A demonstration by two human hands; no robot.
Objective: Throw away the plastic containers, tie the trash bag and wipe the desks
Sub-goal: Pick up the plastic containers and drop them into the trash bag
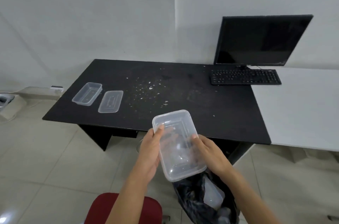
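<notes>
I hold a clear plastic container (178, 147) with its lid on between both hands, just off the front edge of the black desk (201, 106). My left hand (149, 152) grips its left side and my right hand (209, 154) its right side. Directly below it stands a bin lined with a black trash bag (192, 200), with another clear container (213, 196) inside. On the desk's left end lie an open clear container (87, 93) and, beside it, a separate clear lid (110, 101). White crumbs (150, 89) are scattered over the middle of the desk.
A black monitor (262, 40) and keyboard (244, 76) sit at the desk's back right. A white desk (300, 106) adjoins on the right. A red chair seat (126, 209) is at the bottom, under my left arm. Wall sockets and cables (11, 98) lie at far left.
</notes>
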